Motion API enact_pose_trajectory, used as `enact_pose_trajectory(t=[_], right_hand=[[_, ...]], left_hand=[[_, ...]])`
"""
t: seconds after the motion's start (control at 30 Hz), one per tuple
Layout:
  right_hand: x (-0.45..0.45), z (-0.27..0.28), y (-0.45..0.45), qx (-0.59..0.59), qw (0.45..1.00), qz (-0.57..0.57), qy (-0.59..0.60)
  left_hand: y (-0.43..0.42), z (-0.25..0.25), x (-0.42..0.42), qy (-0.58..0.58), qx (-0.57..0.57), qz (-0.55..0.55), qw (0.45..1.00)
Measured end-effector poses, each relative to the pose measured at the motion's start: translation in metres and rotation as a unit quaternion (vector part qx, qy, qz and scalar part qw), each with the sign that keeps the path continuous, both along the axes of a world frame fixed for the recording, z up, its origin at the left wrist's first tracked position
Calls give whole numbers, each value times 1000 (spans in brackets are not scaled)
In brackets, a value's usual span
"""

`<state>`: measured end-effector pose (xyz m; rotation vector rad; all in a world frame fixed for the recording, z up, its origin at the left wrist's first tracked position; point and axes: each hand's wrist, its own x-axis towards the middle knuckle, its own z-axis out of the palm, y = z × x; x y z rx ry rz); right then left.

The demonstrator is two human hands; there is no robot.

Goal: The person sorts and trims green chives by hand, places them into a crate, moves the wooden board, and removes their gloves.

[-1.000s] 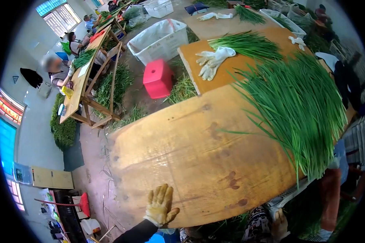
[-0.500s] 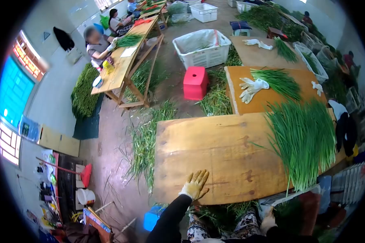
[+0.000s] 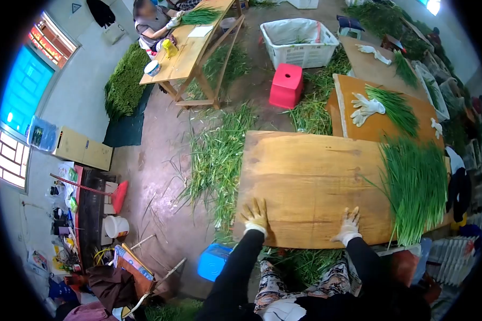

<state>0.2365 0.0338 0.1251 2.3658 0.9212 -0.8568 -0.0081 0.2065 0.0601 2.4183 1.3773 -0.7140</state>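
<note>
Both my hands wear pale, stained work gloves and lie flat on the wooden table [image 3: 310, 182]. My left hand [image 3: 255, 216] has its fingers spread at the near left corner of the board, holding nothing. Along the near edge, my right hand [image 3: 348, 226] rests open with fingers pointing away from me. To its right lies a large spread of long green chives [image 3: 416, 187], which neither hand touches. The chives' pale ends point toward me.
Behind stands another table [image 3: 353, 120] with a glove [image 3: 366, 109] and a smaller chive bundle [image 3: 393, 109]. A red stool [image 3: 286, 85], a white crate [image 3: 297, 51] and a blue stool [image 3: 214, 261] stand on the floor. Green trimmings [image 3: 217, 155] litter it. A person [image 3: 152, 27] sits at the far-left table.
My right hand has risen from below the table edge onto the board. My left hand has shifted to the board's left corner. The view has tilted down and turned left.
</note>
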Motion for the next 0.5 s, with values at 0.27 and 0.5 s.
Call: enact_pose_trajectory(t=[0.27, 0.5], right_hand=[[3, -14, 3, -55, 997, 51, -17], [0, 2, 14, -38, 999, -25, 13]], left_hand=[[-3, -6, 11, -12, -41, 58, 997], [13, 35, 19, 19, -119, 60, 991]])
